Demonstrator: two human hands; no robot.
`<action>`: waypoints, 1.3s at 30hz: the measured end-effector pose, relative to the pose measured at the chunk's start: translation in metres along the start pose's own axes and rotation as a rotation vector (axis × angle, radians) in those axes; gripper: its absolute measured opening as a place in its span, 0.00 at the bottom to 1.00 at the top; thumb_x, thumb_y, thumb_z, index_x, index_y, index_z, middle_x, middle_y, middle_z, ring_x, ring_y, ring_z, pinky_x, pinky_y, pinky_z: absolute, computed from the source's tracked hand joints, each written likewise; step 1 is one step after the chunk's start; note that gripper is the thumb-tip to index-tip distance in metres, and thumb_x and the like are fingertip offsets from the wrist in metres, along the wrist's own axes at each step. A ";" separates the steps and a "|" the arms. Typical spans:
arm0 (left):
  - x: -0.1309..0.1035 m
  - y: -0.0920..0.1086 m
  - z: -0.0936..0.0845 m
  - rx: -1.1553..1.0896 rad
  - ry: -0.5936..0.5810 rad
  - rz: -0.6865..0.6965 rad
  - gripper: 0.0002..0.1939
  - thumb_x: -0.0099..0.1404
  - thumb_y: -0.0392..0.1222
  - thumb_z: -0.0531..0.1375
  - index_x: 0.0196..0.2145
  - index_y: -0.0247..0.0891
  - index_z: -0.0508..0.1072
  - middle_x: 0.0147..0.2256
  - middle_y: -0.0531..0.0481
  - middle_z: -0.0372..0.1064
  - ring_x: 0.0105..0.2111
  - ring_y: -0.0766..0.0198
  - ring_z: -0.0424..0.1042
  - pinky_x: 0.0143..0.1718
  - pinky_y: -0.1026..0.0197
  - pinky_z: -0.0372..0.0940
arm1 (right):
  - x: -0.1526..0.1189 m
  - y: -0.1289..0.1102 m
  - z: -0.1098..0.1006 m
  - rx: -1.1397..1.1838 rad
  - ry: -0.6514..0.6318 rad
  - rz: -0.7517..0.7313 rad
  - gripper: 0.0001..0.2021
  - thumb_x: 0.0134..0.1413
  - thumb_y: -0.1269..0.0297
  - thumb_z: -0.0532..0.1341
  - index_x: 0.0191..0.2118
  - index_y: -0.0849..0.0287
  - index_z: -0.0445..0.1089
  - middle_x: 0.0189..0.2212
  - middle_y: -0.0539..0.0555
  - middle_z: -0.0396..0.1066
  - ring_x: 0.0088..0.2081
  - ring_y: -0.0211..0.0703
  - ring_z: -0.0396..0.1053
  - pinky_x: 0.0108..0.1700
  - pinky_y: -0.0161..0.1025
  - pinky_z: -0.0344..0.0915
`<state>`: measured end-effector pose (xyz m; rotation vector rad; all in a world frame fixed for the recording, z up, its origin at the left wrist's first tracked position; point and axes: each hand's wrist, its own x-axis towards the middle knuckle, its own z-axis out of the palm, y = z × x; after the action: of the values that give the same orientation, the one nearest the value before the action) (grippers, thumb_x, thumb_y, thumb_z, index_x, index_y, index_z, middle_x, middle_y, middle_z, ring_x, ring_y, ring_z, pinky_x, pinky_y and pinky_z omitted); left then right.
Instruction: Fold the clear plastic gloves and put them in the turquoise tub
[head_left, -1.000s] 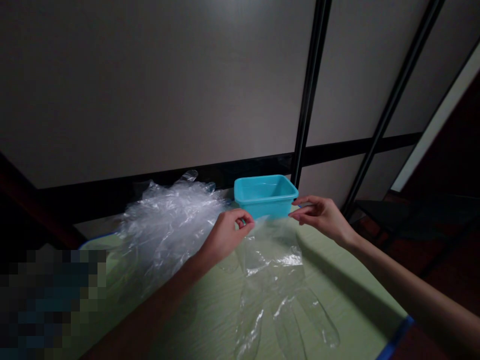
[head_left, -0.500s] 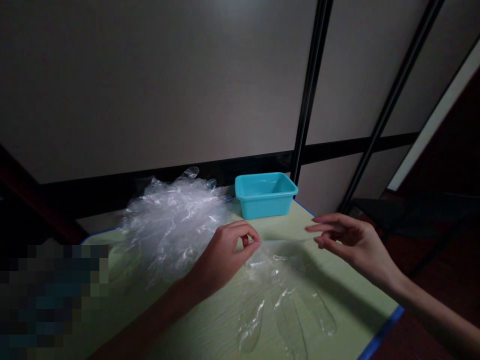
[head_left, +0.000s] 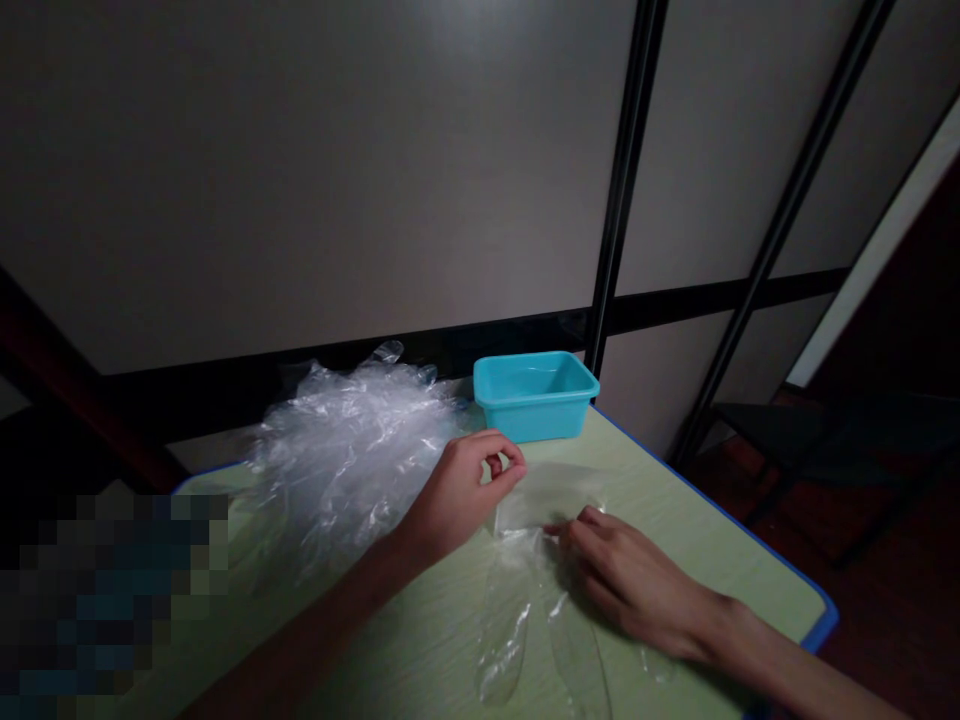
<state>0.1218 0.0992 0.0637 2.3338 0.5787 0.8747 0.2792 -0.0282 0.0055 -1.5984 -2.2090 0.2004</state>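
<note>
A clear disposable plastic glove point(head_left: 504, 645) lies spread on the light green table point(head_left: 420, 620), its fingers pointing toward me. My left hand point(head_left: 469, 490) pinches the cuff's far left corner between thumb and forefinger. Over the glove's palm, my right hand point(head_left: 626, 575) is lowered with its fingers resting on the film, the forefinger reaching leftward. The back of that hand hides its thumb and part of the glove. Left of my hands rises a large loose pile of clear plastic gloves point(head_left: 352, 440).
A turquoise plastic basin point(head_left: 536, 410) stands at the table's back edge, beyond my hands. Sliding wardrobe doors point(head_left: 360, 180) close off the space behind the table. To the right, on the dark red floor, is a dark chair point(head_left: 810, 435).
My right hand has come down and left from above the table's right side onto the glove. My left hand keeps its pinch at the cuff. The view has shifted slightly.
</note>
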 end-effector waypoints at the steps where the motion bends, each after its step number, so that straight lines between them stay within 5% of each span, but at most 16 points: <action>1: 0.000 0.000 -0.001 -0.002 -0.002 0.001 0.04 0.54 0.31 0.57 0.24 0.35 0.70 0.26 0.53 0.67 0.24 0.68 0.63 0.24 0.67 0.56 | -0.002 0.002 -0.001 0.029 0.074 -0.004 0.09 0.50 0.76 0.50 0.38 0.60 0.60 0.32 0.55 0.63 0.35 0.43 0.61 0.37 0.41 0.61; 5: -0.002 0.001 -0.003 -0.007 -0.007 0.001 0.05 0.55 0.31 0.56 0.24 0.36 0.70 0.26 0.53 0.67 0.24 0.68 0.62 0.24 0.67 0.57 | -0.007 0.015 -0.015 0.025 0.624 0.039 0.11 0.51 0.72 0.54 0.42 0.58 0.57 0.33 0.54 0.60 0.31 0.41 0.60 0.31 0.37 0.61; 7: -0.004 0.002 -0.003 -0.014 -0.014 0.005 0.05 0.54 0.31 0.56 0.24 0.36 0.70 0.26 0.53 0.67 0.23 0.68 0.62 0.24 0.67 0.56 | -0.006 0.020 -0.025 -0.045 0.789 0.083 0.18 0.49 0.69 0.58 0.47 0.58 0.55 0.38 0.57 0.58 0.33 0.43 0.60 0.31 0.39 0.61; 9: -0.006 0.004 -0.004 -0.023 -0.022 0.012 0.05 0.54 0.31 0.56 0.24 0.36 0.70 0.26 0.53 0.67 0.23 0.68 0.62 0.23 0.67 0.56 | -0.003 0.023 -0.035 -0.096 0.744 0.093 0.20 0.48 0.67 0.59 0.48 0.57 0.56 0.43 0.59 0.57 0.39 0.47 0.60 0.36 0.43 0.61; 13: -0.013 0.007 -0.006 -0.041 -0.026 0.042 0.05 0.54 0.31 0.56 0.24 0.35 0.70 0.25 0.53 0.66 0.23 0.69 0.61 0.23 0.68 0.55 | -0.004 0.019 -0.043 -0.119 0.550 0.050 0.03 0.53 0.70 0.55 0.33 0.57 0.64 0.40 0.57 0.61 0.41 0.47 0.61 0.39 0.44 0.61; 24: -0.034 0.006 -0.013 -0.048 -0.112 0.056 0.07 0.55 0.30 0.55 0.24 0.37 0.70 0.27 0.53 0.66 0.27 0.67 0.64 0.26 0.66 0.57 | -0.034 -0.008 -0.029 -0.090 0.348 -0.005 0.06 0.53 0.73 0.52 0.34 0.57 0.63 0.40 0.58 0.61 0.40 0.46 0.62 0.39 0.44 0.63; 30: -0.047 0.003 -0.013 -0.070 -0.139 0.050 0.08 0.55 0.29 0.54 0.30 0.38 0.71 0.31 0.51 0.67 0.27 0.67 0.64 0.24 0.66 0.57 | -0.038 -0.015 -0.028 -0.066 0.330 -0.007 0.06 0.52 0.73 0.52 0.34 0.57 0.64 0.40 0.58 0.63 0.40 0.46 0.64 0.39 0.43 0.65; 35: -0.053 -0.015 -0.007 0.040 -0.105 -0.007 0.29 0.44 0.24 0.56 0.46 0.40 0.65 0.42 0.49 0.64 0.36 0.62 0.64 0.37 0.61 0.60 | -0.037 -0.017 -0.030 -0.051 0.336 0.016 0.06 0.53 0.73 0.52 0.34 0.57 0.64 0.40 0.58 0.63 0.41 0.45 0.64 0.39 0.42 0.65; 39: -0.048 -0.043 0.007 0.189 -0.148 -0.007 0.18 0.45 0.25 0.56 0.36 0.36 0.70 0.35 0.48 0.68 0.37 0.58 0.66 0.41 0.57 0.60 | -0.030 -0.016 -0.035 -0.033 0.381 0.012 0.06 0.54 0.73 0.51 0.32 0.57 0.63 0.38 0.57 0.62 0.39 0.44 0.64 0.37 0.40 0.65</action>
<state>0.0854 0.1013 0.0107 2.5385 0.6300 0.6614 0.2869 -0.0656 0.0363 -1.5201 -1.9171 -0.1293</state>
